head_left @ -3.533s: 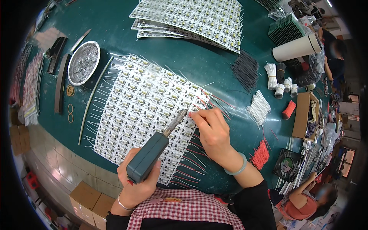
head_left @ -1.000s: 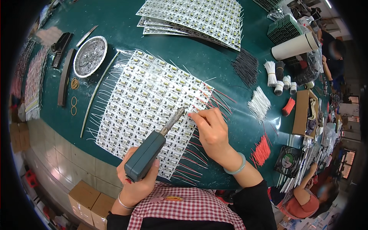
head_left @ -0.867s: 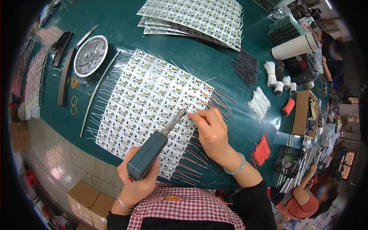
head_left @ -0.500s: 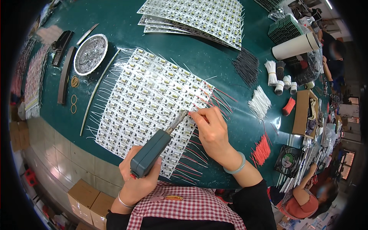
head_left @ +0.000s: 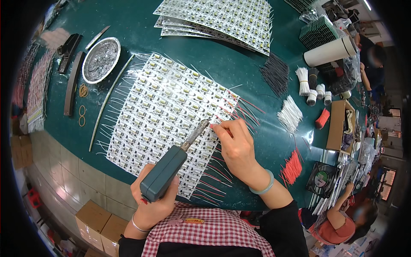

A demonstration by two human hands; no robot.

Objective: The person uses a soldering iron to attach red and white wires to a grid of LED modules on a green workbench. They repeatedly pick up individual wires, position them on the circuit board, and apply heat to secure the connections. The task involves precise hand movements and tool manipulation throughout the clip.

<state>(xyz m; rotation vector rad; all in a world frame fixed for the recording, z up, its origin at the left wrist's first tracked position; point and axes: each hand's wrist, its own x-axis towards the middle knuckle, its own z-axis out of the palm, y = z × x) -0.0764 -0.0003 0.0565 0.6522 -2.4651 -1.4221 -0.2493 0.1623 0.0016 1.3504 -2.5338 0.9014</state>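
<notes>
A large white panel of small circuit boards (head_left: 162,107) lies on the green table (head_left: 239,68), with white wires along its left edge and red wires along its right edge. My left hand (head_left: 154,205) grips a teal soldering iron (head_left: 165,173); its metal tip touches the panel's right side. Right at that tip, my right hand (head_left: 235,143) pinches a thin red wire (head_left: 220,128) against the panel.
More panels (head_left: 222,19) are stacked at the back. A round metal dish (head_left: 100,60) and rubber bands (head_left: 82,91) sit at left. Bundles of white (head_left: 290,115), black (head_left: 276,73) and red wires (head_left: 292,168), a cardboard box (head_left: 338,124) and a white roll (head_left: 329,52) lie at right. Another person (head_left: 342,218) sits lower right.
The soldering iron's tip and my right hand's fingers have shifted slightly along the panel's right edge. Everything else stays put.
</notes>
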